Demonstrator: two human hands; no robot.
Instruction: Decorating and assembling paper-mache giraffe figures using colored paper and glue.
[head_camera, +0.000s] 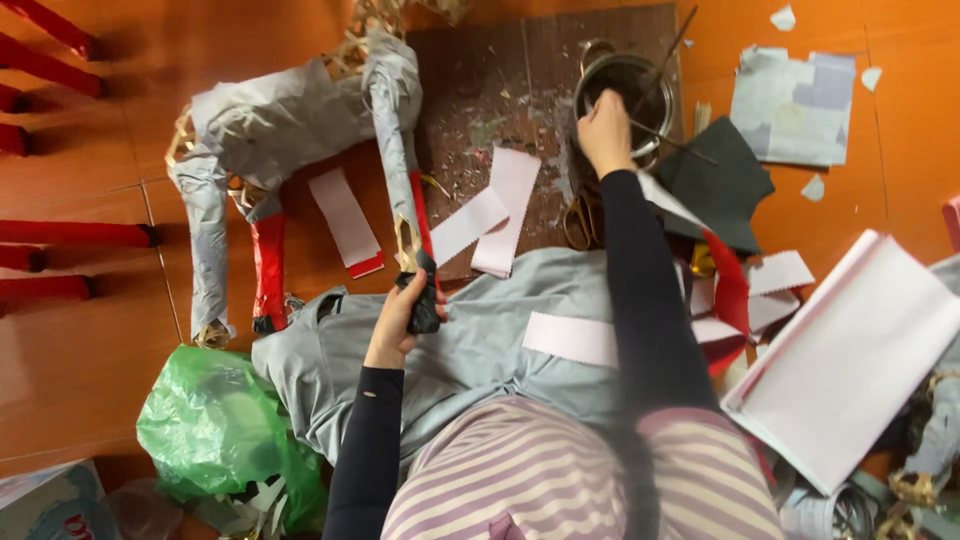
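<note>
Head view looks straight down: the left hand (402, 318) is curled tight round the black-tipped leg (418, 262) of a paper-covered animal frame (290, 130). Right of that frame, the right hand (606, 130) is bunched over the rim of a metal pot (630, 92), gripping something I cannot make out. White paper strips (492, 212) lie between frame and pot, scissors (582, 222) just below the pot.

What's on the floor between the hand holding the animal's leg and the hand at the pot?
In the head view, two white paper strips lie between the left hand and the right hand.
</note>
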